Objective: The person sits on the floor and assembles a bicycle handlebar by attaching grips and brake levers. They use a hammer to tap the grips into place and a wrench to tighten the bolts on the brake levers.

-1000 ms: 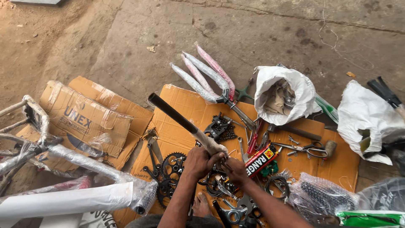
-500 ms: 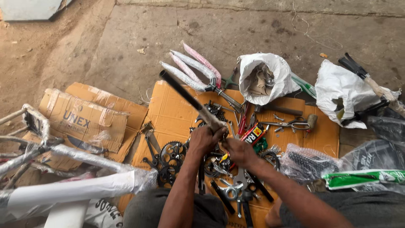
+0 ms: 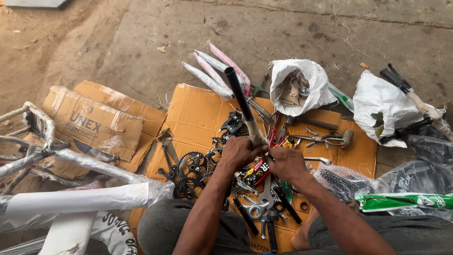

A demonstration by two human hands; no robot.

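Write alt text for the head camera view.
Seen from above, a seated person's left hand grips a black tube while the right hand works at its lower end. Below lies flattened cardboard strewn with tools and a chainring, with two white bags beyond.

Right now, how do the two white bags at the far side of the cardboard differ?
The nearer white bag stands on the cardboard sheet with its mouth rolled open, parts showing inside; the right-hand white bag lies on the concrete floor, slumped sideways. Black handles poke from behind the right-hand bag, while none stick out of the nearer one. Both are crumpled white plastic, untouched by either hand.
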